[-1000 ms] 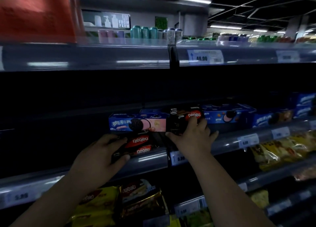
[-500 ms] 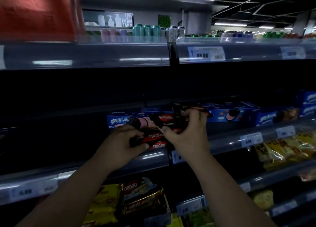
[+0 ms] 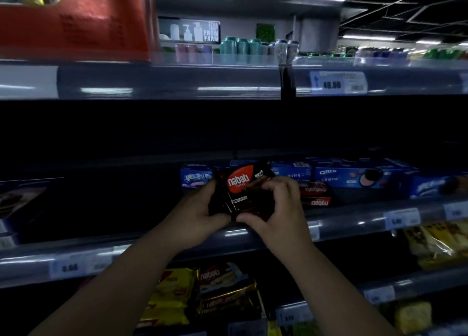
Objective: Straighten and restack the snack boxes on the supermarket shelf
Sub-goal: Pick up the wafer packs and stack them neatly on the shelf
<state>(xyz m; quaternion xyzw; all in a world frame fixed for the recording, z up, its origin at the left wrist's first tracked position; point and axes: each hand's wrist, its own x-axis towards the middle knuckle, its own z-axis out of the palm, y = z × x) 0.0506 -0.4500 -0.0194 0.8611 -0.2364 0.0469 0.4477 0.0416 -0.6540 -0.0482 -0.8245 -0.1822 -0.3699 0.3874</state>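
A black Nabati wafer pack [image 3: 240,191] with a red oval logo stands upright, label facing me, in front of the middle shelf [image 3: 354,216]. My left hand [image 3: 195,219] grips its left side and my right hand [image 3: 276,209] grips its right side and lower corner. Two more Nabati packs [image 3: 315,196] lie stacked upside down on the shelf just right of my right hand. Blue Oreo boxes [image 3: 359,176] stand in a row behind them, and one with Chinese lettering [image 3: 196,180] is partly hidden by the held pack.
A dark box [image 3: 22,196] sits at the far left of the same shelf. Yellow and black Nabati bags [image 3: 202,292] fill the shelf below, with yellow bags [image 3: 435,244] to the right. The upper shelf rail carries a price tag [image 3: 338,82]; cans [image 3: 240,45] stand above.
Both hands lifted a Nabati pack off the stack and turned it upright with the logo facing me. The view has shifted left, so the shelf goods sit further right.
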